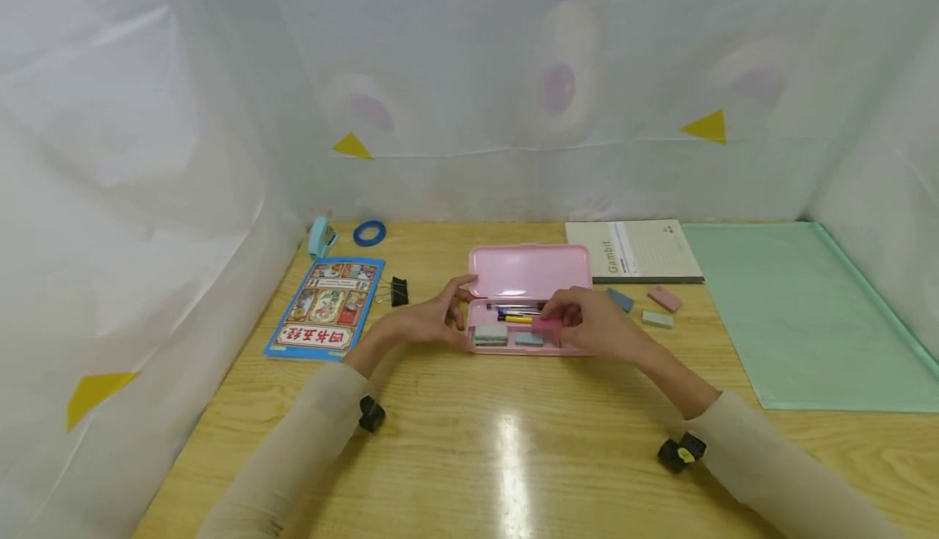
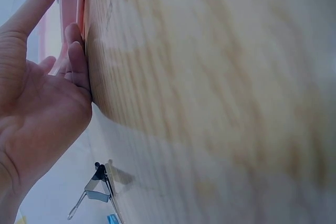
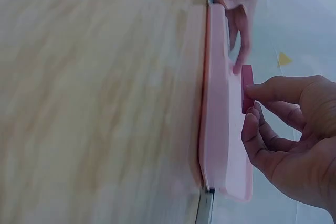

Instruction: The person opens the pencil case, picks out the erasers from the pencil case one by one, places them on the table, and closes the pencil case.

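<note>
An open pink pencil case (image 1: 530, 294) lies on a wooden table (image 1: 469, 441), its lid tipped back away from the person. The left hand (image 1: 433, 319) rests against the case's left end, fingers nearly straight, touching its side and rim and steadying it without closing round anything. The right hand (image 1: 590, 323) is at the case's right half, thumb and fingertips pinching a small pink eraser (image 1: 547, 326) just above the tray; the right wrist view shows the eraser (image 3: 247, 88) held at the case's edge and not yet laid down. Inside the case lie pens (image 1: 517, 311) along the back and two grey-green erasers (image 1: 506, 333) along the front. Just right of the case, three more erasers sit loose on the table: a blue one (image 1: 620, 299), a pink one (image 1: 664, 298) and a pale green one (image 1: 657, 319). Judging by this, the filling of the case looks about half done, with one eraser in hand and three left outside. Behind the case on the right is a notebook (image 1: 634, 250); left of the case are a black binder clip (image 1: 398, 291) and a picture booklet (image 1: 326, 307).
</note>
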`<state>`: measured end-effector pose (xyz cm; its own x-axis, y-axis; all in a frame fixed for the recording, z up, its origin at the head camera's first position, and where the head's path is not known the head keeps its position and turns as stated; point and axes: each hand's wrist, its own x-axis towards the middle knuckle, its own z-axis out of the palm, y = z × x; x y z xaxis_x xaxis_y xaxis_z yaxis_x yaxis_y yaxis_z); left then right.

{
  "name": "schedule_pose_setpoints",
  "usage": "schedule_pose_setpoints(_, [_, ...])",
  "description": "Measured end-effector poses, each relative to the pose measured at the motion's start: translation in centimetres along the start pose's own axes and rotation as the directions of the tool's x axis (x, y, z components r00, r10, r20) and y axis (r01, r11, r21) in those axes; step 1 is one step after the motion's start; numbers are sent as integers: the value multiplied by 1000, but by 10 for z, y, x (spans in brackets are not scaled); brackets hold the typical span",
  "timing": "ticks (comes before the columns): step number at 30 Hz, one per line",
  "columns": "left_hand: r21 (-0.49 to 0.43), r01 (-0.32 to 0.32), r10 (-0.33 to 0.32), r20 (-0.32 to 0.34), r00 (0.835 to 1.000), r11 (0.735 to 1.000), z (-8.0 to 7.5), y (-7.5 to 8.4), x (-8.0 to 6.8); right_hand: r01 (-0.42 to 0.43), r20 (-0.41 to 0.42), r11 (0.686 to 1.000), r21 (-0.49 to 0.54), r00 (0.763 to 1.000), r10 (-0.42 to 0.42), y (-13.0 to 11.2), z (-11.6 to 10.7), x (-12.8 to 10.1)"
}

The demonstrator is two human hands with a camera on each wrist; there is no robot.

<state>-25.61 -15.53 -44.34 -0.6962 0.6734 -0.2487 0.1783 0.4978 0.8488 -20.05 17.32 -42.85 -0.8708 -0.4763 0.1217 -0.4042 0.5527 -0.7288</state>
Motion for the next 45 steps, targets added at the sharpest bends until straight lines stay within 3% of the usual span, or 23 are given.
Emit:
schedule_pose_setpoints(10, [2,-13,13,2,1000,1000,0,-3,1,-113,-95,990,-85,990,105,17,-40,-30])
schedule_pose_setpoints(18, [-4,-10,10,-7,1000,1000,0,-4,0,-103,-97,985,-140,991,90,32,-57,-51])
schedule_pose_setpoints(23, [8,-21,21,-9,1000,1000,0,-5,0,-71,-59,979,-192,996,61,41,-59,-60])
schedule_pose_setpoints(29, [15,-23,24,-11,1000,1000,1,-5,0,-30,-34,982,-185,999,24,47,-58,-64])
schedule_pose_setpoints(38, [21,-24,24,-4,1000,999,1,-4,2,-89,-33,988,-129,996,86,37,-59,-60])
schedule_pose_setpoints(45, [12,-20,20,-1,1000,1000,0,-3,0,-20,-33,997,-72,999,18,24,-44,-45])
